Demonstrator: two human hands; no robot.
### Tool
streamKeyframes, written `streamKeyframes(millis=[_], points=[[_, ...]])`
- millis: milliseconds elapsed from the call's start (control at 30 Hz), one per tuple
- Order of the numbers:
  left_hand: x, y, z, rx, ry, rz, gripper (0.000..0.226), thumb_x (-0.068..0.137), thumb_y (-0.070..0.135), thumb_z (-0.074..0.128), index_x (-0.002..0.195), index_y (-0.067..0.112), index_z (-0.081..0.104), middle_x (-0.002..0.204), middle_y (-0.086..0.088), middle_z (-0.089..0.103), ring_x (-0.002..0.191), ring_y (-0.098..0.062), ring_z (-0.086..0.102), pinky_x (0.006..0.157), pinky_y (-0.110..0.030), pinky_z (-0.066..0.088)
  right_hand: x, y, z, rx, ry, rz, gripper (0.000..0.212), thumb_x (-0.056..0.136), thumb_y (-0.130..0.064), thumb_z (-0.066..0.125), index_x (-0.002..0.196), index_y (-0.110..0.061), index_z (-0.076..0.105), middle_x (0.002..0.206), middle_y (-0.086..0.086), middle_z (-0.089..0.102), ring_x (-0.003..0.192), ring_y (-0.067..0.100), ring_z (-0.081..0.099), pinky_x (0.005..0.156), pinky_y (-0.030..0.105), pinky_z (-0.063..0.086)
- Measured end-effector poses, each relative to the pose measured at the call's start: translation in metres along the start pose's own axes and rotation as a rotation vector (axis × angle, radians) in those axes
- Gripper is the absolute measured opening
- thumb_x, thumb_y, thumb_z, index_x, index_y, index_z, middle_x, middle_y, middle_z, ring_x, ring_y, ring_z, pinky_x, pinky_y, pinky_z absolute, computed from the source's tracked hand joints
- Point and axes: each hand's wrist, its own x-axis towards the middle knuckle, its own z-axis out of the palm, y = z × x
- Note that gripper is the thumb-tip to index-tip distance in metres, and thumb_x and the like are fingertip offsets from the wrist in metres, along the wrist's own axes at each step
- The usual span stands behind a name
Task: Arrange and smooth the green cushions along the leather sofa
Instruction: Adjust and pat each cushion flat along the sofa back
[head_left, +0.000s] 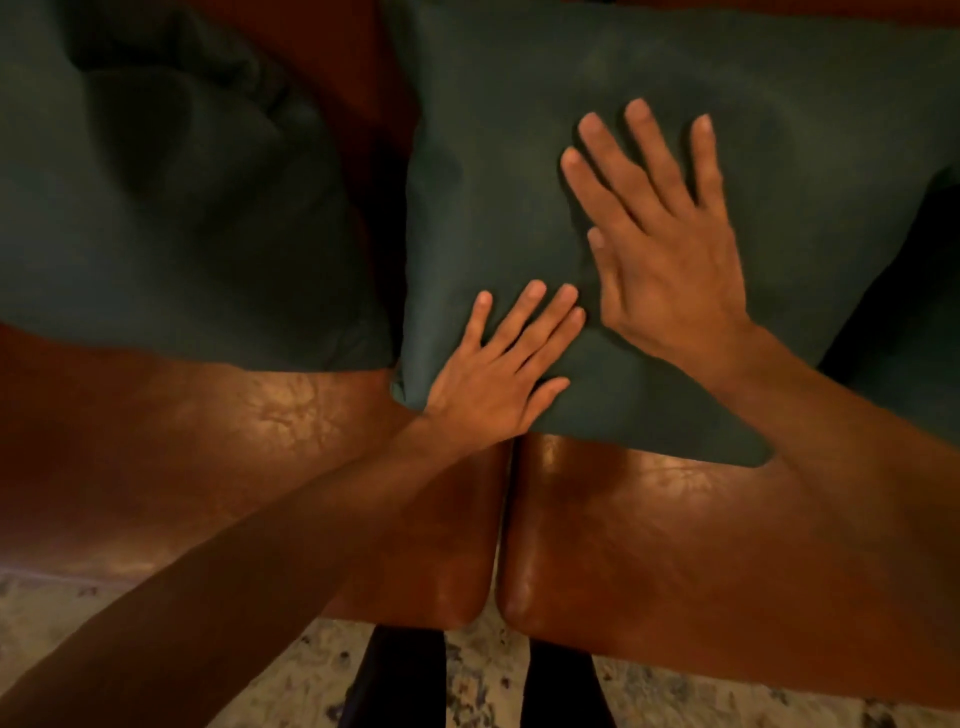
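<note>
Nearest, left forearm (182, 597) crossing front edge of leather sofa (208, 441), patterned rug (78, 618) below. Left hand (493, 374) flat, fingers straight and slightly spread, pressing lower left corner of middle green cushion (519, 156). Right hand (670, 244) flat too, fingers fanned wide, pressing the centre, denting fabric. Neither hand curled round anything. Rumpled green cushion (171, 208) just to the left, narrow gap between. Third cushion (904, 332) partly behind right side. Bare seat leather open in front.
</note>
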Motion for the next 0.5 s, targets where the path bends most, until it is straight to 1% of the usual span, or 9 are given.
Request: streamKeyframes(millis=[133, 200, 400, 500], points=[[-0.010, -0.004, 0.025, -0.009, 0.102, -0.022, 0.066, 0.109, 0.050, 0.029, 0.165, 0.020, 0.010, 0.173, 0.002, 0.003, 0.160, -0.022, 0.001, 0.127, -0.052, -0.007, -0.002, 0.005, 0.009, 0.000, 0.035, -0.041, 0.055, 0.108, -0.019, 0.039, 0.162, -0.012, 0.033, 0.170, 0.010, 0.029, 0.158, 0.038, 0.023, 0.127, 0.064, 0.011], [-0.021, -0.005, 0.032, 0.015, 0.109, -0.030, 0.065, 0.109, 0.050, 0.028, 0.165, 0.022, 0.011, 0.173, 0.003, 0.001, 0.160, -0.021, 0.002, 0.127, -0.051, -0.007, -0.003, 0.004, 0.011, 0.004, 0.043, -0.044, 0.055, 0.107, -0.018, 0.040, 0.162, -0.012, 0.033, 0.170, 0.010, 0.029, 0.158, 0.037, 0.023, 0.128, 0.063, 0.011], [-0.058, -0.026, 0.043, 0.061, 0.017, 0.009, 0.064, 0.109, 0.047, 0.024, 0.165, 0.022, 0.006, 0.173, 0.002, -0.003, 0.160, -0.022, -0.002, 0.127, -0.051, -0.006, -0.003, 0.006, 0.013, 0.034, 0.055, -0.047, 0.055, 0.106, -0.017, 0.043, 0.161, -0.013, 0.035, 0.169, 0.008, 0.031, 0.158, 0.035, 0.023, 0.128, 0.061, 0.011], [-0.082, -0.040, 0.040, 0.062, -0.047, 0.027, 0.066, 0.108, 0.046, 0.029, 0.165, 0.022, 0.006, 0.173, 0.001, -0.002, 0.160, -0.022, -0.001, 0.127, -0.052, -0.005, -0.002, 0.003, 0.011, 0.025, 0.029, -0.037, 0.055, 0.106, -0.018, 0.041, 0.161, -0.013, 0.036, 0.170, 0.008, 0.030, 0.159, 0.034, 0.023, 0.129, 0.060, 0.010]])
